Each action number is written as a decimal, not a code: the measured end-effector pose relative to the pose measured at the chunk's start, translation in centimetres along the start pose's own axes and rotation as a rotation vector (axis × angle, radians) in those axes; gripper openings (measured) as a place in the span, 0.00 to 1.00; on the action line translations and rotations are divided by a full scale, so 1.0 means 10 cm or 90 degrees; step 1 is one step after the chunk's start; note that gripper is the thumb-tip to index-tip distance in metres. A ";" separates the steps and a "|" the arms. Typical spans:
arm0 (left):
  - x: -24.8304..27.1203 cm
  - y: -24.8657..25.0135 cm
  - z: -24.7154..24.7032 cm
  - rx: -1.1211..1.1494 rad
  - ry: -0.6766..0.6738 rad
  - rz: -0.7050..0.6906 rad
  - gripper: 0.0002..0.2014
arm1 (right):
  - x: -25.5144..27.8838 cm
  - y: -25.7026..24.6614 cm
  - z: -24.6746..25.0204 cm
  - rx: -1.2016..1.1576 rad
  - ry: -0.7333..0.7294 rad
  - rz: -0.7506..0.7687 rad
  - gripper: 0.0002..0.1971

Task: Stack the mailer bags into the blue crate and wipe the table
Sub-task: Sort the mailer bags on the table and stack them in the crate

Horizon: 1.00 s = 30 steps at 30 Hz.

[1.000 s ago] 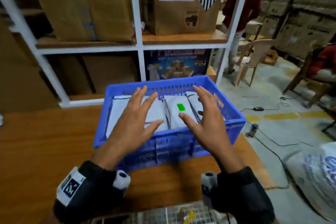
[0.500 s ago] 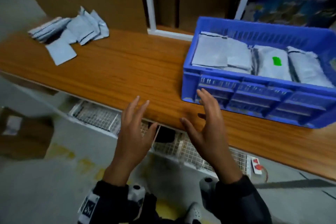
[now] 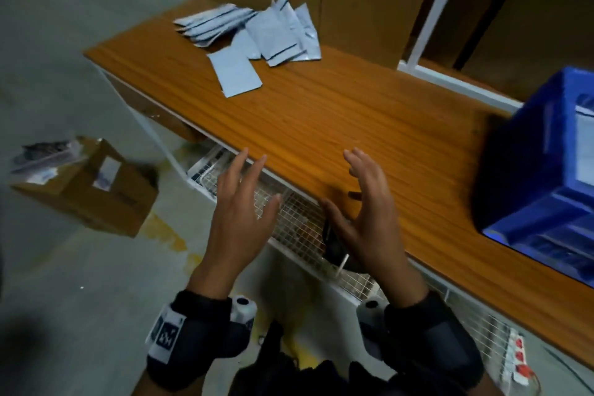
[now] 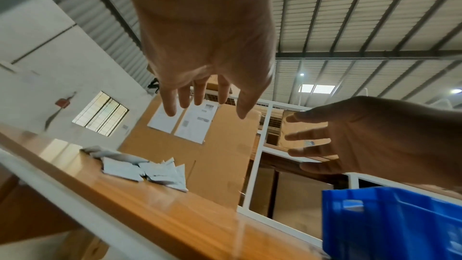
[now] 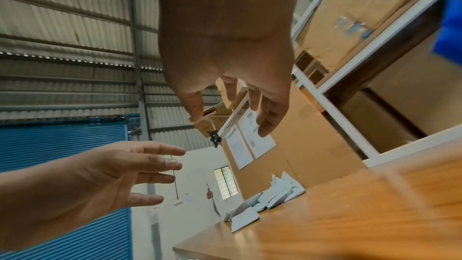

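Hands bare: left grip and right grip spread, holding nothing; head view alone shows mailer bags inside blue crate.

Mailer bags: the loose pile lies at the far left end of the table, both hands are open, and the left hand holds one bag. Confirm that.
Not quite. The left hand holds nothing; the head view shows it open and bare near the table's front edge. The rest stands: the mailer bags lie at the far left end, and the right hand is open too.
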<state>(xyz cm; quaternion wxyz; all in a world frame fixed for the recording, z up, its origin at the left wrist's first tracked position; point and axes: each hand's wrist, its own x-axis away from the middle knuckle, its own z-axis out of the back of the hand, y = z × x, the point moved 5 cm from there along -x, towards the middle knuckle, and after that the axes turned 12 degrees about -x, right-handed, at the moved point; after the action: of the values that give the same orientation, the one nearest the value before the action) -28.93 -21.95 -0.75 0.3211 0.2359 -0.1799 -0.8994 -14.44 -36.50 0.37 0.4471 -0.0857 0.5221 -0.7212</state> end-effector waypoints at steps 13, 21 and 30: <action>-1.42 -1.08 0.30 -0.074 0.009 -0.027 0.28 | -1.60 0.00 -0.90 0.042 -0.056 -0.019 0.37; -2.83 -1.67 -0.11 -0.100 -0.092 0.058 0.28 | -2.89 0.60 -1.31 0.062 -0.086 -0.085 0.34; -3.99 -2.68 -0.99 -0.074 -0.235 0.372 0.49 | -4.37 1.27 -1.57 0.022 -0.059 -0.161 0.31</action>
<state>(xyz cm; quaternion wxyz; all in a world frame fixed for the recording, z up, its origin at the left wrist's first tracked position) -9.56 22.34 -9.36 0.5397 -0.0107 -0.2436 -0.8058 8.95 5.53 -2.09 0.3778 -0.1759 0.4734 -0.7760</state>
